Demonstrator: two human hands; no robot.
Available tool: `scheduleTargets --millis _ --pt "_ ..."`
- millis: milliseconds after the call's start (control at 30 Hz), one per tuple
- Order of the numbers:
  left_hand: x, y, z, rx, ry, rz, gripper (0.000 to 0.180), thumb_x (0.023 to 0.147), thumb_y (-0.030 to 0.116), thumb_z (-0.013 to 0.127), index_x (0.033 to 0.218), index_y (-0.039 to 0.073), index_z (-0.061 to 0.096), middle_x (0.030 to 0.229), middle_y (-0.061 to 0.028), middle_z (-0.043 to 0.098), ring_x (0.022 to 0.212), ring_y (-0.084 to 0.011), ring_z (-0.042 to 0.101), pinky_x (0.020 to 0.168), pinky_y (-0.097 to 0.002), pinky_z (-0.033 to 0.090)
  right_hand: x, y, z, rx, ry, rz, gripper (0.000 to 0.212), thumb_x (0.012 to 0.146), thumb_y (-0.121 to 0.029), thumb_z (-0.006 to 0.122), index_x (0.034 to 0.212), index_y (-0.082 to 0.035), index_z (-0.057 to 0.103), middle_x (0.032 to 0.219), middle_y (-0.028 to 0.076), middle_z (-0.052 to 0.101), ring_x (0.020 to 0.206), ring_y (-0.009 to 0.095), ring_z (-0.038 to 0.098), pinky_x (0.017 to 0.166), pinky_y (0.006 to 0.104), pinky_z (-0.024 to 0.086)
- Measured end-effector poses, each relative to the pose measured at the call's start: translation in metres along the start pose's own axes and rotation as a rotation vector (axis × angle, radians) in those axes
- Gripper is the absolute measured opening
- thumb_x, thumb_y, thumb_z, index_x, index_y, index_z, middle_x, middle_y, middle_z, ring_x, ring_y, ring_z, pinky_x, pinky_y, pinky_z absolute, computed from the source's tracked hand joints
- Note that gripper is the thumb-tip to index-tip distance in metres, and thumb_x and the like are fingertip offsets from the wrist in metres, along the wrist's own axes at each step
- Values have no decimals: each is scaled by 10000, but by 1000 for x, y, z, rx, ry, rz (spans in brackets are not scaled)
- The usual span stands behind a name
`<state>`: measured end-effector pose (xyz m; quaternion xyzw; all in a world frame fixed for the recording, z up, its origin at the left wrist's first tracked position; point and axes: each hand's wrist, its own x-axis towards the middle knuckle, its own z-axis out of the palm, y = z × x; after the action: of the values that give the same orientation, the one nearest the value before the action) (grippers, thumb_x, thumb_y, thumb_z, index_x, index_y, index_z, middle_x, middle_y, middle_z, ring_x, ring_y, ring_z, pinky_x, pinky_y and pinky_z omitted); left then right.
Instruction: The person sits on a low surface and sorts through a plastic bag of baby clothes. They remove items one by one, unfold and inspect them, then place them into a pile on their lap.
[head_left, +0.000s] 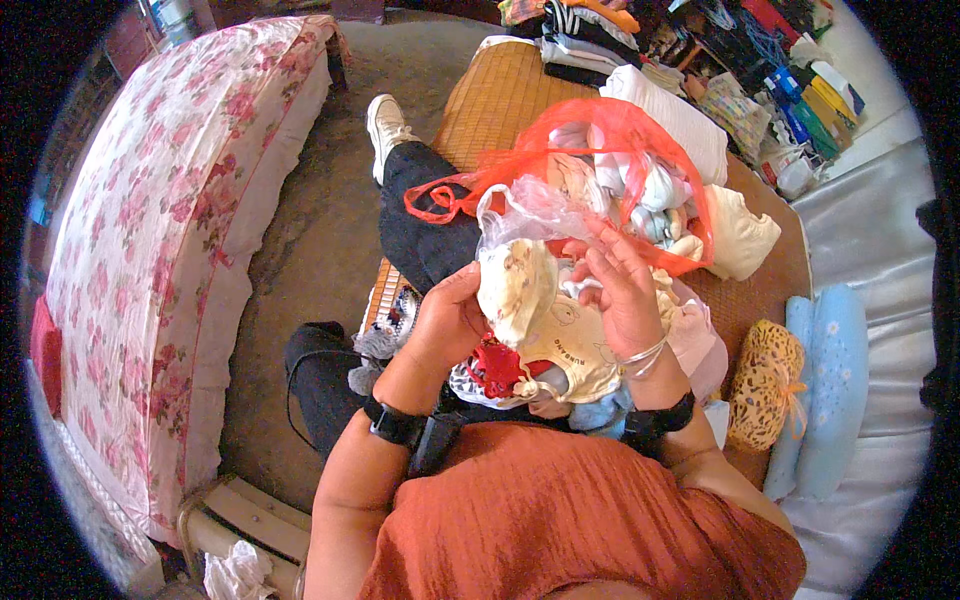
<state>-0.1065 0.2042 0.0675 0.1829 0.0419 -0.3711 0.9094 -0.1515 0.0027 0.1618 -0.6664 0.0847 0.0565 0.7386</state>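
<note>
My left hand point(447, 318) grips a cream bundle of cloth point(518, 290) with small coloured spots, its fingers partly hidden behind it. Just right of the bundle, my right hand point(622, 290) has its fingers stretched and apart beside a clear plastic bag point(535, 210). Whether its fingertips touch the bag I cannot tell. Beneath my hands in my lap lies a pile of small clothes, with a pale yellow garment point(575, 345) and a red piece point(497, 368). Beyond it, a thin red plastic bag point(560, 125) lies open around several pale garments point(655, 190).
A white rolled cloth point(670, 120) and folded clothes point(590, 50) lie beyond the red bag on the woven mat point(500, 85). To the right are a leopard-print bundle point(765, 385) and a light blue roll point(838, 390). A flower-patterned cover point(190, 200) drapes furniture at left.
</note>
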Motion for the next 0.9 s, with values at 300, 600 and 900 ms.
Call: scheduleTargets --millis 300,600,900 --pt "-9 8 -2 -248 -98 -173 425 988 323 420 1205 -25 532 1159 -201 616 1033 -315 629 934 -438 499 -7 2 15 33 -346 44 864 751 29 686 1484 -111 252 1430 104 403 1281 202 428 1018 331 397" --pt "-16 4 4 -89 -186 56 758 912 605 395 1433 65 285 1374 -167 460 1245 -299 485 990 -452 439 2 21 19 -394 -87 -203 439 781 -31 684 1209 -50 589 1106 71 631 999 145 598 884 272 479" --pt "-15 -5 17 598 116 315 580 886 -6 596 1412 77 365 1240 -84 543 1135 -163 525 955 -306 453 3 36 18 -637 39 -179 439 767 -172 748 1138 -17 571 1012 112 631 924 200 610 814 314 494"
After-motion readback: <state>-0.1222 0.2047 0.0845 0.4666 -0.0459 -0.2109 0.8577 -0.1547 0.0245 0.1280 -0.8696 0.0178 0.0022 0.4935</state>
